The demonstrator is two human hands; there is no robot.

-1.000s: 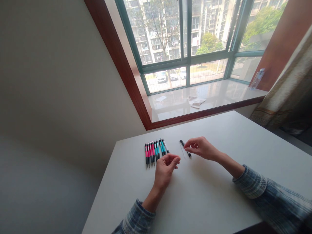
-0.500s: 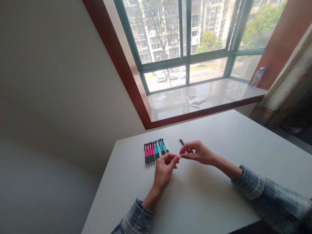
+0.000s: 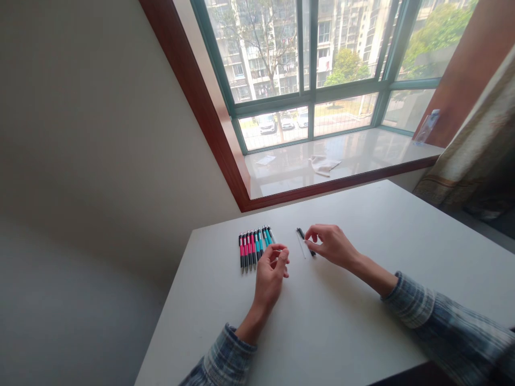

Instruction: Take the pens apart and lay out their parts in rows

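Pens of pink and teal plastic (image 3: pixel 254 248) lie rowed within reach; right hand (image 3: pixel 333 245) pinches separate black pen barrel (image 3: pixel 301 235), left hand (image 3: pixel 270 274) half-curled, hold unclear.

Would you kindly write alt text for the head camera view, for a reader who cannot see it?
On a white table, the right hand touches a black pen piece lying apart, while the left hand sits loosely curled beside a row of pink and teal pens. Both sleeves are plaid.
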